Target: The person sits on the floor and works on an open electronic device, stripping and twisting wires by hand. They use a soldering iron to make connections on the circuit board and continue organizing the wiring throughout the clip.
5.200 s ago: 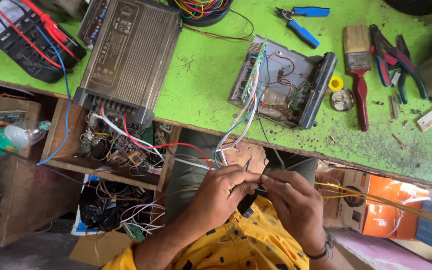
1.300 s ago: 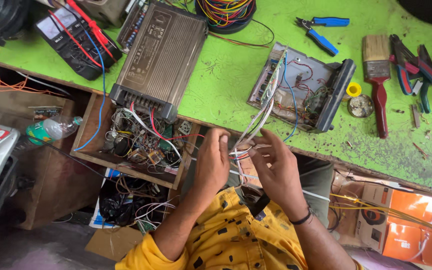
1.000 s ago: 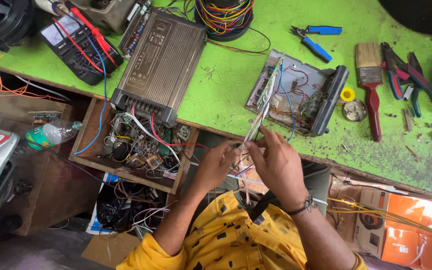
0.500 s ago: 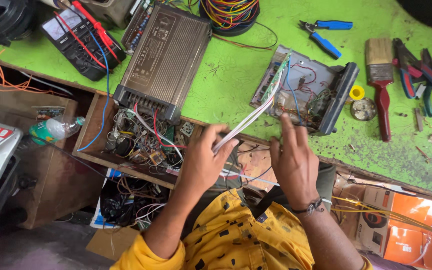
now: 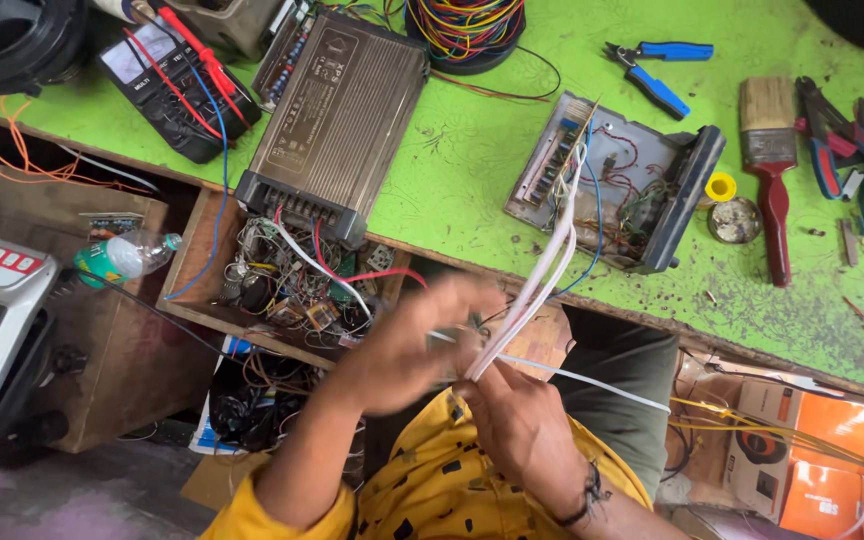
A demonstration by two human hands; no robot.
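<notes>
White wires (image 5: 542, 285) are running from the open circuit box (image 5: 617, 185) on the green bench (image 5: 452, 160) down to both hands. Left hand (image 5: 402, 345) and right hand (image 5: 512, 420) are pinching them together below the bench edge.

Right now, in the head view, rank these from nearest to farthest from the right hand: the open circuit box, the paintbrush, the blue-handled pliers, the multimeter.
From the right hand:
1. Open circuit box, just above on the green bench.
2. Paintbrush, upper right.
3. Blue-handled pliers, top edge, above the box.
4. Multimeter, far upper left.
</notes>
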